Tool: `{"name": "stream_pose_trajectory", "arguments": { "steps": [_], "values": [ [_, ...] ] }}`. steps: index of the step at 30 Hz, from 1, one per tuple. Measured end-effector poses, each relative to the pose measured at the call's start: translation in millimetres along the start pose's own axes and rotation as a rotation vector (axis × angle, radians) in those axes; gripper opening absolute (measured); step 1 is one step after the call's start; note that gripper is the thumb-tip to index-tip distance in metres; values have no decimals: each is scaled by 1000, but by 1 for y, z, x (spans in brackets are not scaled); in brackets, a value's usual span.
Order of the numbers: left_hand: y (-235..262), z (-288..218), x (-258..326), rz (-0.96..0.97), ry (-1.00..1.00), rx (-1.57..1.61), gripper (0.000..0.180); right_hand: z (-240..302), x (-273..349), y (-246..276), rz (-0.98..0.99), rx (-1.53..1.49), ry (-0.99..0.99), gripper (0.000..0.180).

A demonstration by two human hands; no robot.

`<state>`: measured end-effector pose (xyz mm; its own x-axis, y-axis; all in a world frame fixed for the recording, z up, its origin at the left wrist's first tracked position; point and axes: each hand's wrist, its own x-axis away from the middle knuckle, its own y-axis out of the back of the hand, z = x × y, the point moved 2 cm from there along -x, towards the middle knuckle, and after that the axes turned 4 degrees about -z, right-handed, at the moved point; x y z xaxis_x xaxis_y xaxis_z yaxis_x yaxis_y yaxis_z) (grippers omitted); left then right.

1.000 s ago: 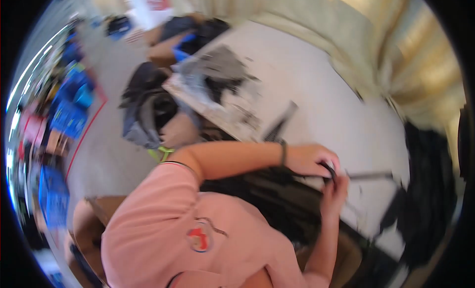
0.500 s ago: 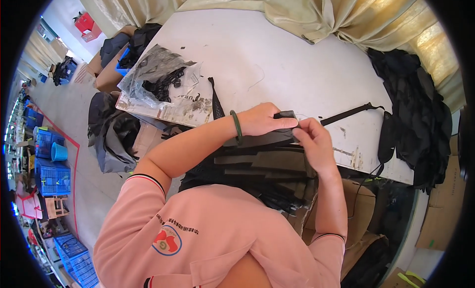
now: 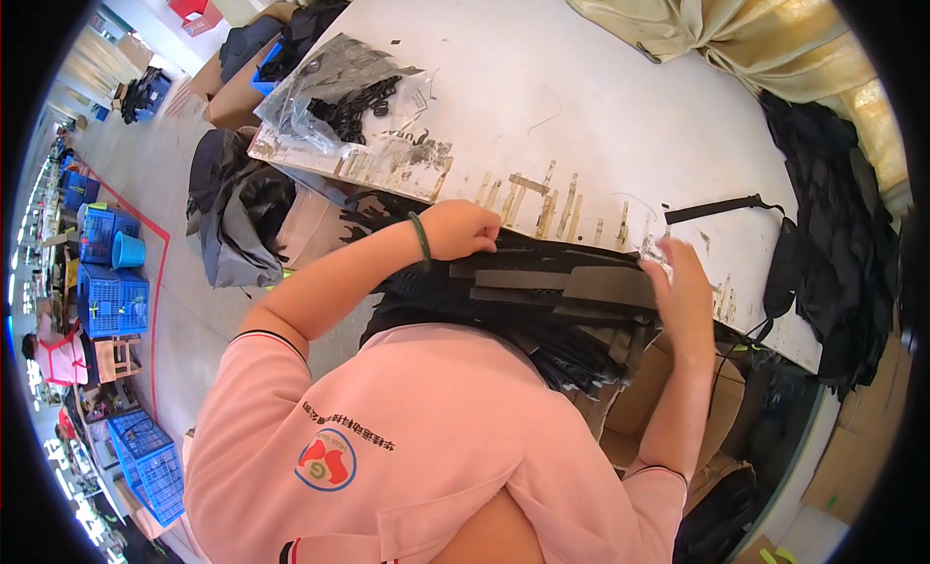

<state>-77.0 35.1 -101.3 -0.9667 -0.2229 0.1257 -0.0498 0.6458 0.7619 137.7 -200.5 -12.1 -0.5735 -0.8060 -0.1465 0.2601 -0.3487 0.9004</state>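
Left hand (image 3: 460,231) at the near edge of the counter (image 3: 601,109), fingers curled inward, whether pinching anything cannot tell; right hand (image 3: 683,293) well apart from it, thumb and fingers spread. Dark fabric strips (image 3: 528,282) lie heaped between the person's body and the counter edge, below and between both hands; black strap (image 3: 717,209) on the counter beyond the right hand.

Gry flr (image 3: 208,322) w/ 1 red line (image 3: 161,293); wht tbl (image 3: 581,99) nr gold curtain (image 3: 775,41).
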Motion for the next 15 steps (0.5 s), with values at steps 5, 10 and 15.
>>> {"name": "stream_pose_trajectory", "arguments": {
  "steps": [5,10,15],
  "values": [
    [-2,-59,48,-256,-111,553,12,67,-2,-66,112,-90,531,63],
    [-120,-31,103,476,430,1160,31,39,12,-131,342,-26,482,63],
    [-182,18,112,504,960,1944,39,60,23,-132,299,-60,494,60]
  ]
}}
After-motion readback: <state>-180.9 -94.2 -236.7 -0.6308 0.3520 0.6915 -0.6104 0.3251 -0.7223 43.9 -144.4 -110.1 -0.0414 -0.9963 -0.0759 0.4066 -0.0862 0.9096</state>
